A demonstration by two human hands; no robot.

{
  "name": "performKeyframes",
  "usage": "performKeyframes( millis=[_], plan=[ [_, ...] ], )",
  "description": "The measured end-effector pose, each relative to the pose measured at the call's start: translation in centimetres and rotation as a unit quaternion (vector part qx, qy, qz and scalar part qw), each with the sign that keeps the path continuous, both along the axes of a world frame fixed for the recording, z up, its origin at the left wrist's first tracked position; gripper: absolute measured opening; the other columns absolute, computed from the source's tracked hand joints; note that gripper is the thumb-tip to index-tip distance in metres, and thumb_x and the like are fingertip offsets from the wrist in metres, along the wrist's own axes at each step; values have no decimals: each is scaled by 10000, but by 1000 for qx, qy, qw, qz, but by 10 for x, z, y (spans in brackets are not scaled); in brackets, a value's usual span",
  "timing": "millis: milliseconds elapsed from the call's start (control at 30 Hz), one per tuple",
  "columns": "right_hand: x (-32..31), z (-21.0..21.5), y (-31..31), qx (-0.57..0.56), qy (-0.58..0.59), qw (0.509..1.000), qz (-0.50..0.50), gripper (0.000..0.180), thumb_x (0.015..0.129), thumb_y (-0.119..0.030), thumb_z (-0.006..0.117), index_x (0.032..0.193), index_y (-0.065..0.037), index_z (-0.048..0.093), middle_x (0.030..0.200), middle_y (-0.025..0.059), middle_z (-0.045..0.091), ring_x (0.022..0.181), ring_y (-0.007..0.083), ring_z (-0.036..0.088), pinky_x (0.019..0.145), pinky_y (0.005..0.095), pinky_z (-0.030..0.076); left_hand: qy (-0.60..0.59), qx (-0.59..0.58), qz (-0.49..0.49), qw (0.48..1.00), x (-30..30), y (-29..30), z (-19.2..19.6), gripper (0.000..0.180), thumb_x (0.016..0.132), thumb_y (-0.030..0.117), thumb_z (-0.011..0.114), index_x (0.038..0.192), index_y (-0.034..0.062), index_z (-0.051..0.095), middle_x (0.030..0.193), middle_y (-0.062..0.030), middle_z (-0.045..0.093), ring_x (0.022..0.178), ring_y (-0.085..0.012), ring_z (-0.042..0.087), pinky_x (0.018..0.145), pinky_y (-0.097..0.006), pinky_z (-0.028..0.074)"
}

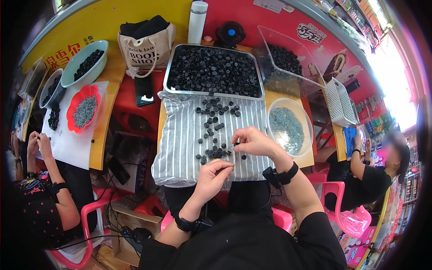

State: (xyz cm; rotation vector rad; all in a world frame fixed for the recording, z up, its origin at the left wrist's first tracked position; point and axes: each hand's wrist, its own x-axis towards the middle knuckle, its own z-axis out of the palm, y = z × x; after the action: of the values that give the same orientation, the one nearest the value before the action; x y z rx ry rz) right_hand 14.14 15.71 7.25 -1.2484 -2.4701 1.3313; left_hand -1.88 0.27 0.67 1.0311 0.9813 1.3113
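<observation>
Both of my hands are over a grey-and-white striped cloth (180,135) on the table. My left hand (212,176) is closed near the cloth's front edge, thumb and fingertips pinched together; what they hold, if anything, is too small to make out. Just above and to the right, my right hand (255,140) pinches a small black cap-like piece (236,144), mostly covered by the fingers. Several loose black pieces (215,153) lie left of my fingertips, and more trail up toward a metal tray (167,72) heaped with them. One black piece (244,157) sits below my right hand.
A clear round tub (308,123) of small grey-blue pieces stands right of the cloth. Behind are a transparent bin (288,49), a fan (230,33), a white bottle (197,22) and a tote bag (146,47). Other people (58,198) (371,166) work at both sides.
</observation>
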Motion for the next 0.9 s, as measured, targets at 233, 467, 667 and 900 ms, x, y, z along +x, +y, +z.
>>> performKeyframes(
  millis=[233,467,667,900],
  plan=[
    [16,1,-12,-69,123,983,-117,116,839,-60,686,944,-19,662,651,-35,556,577,34,488,506,233,381,-23,-21,11,999,3,2,5,126,917,16,618,996,-36,702,830,-31,610,718,-82,582,647,-226,477],
    [25,-10,-41,136,129,976,-114,254,725,8,676,973,-31,643,769,105,624,574,246,572,573,344,488,-23,-66,32,997,10,2,15,129,913,25,634,1002,-39,703,833,-20,611,707,-69,580,641,-219,475],
    [28,-9,-54,125,200,955,-179,320,717,56,685,1019,-35,635,807,80,597,595,140,564,568,264,463,61,-12,59,996,11,15,22,138,910,27,652,1031,-18,701,878,-28,666,736,-63,596,656,-214,486],
    [30,-19,-70,-61,334,923,-180,242,816,39,688,1042,-14,616,816,-3,589,650,30,522,584,213,443,-45,-34,79,995,35,37,34,189,906,20,651,1084,-38,678,874,-41,690,753,-78,618,673,-225,503]
  ],
)
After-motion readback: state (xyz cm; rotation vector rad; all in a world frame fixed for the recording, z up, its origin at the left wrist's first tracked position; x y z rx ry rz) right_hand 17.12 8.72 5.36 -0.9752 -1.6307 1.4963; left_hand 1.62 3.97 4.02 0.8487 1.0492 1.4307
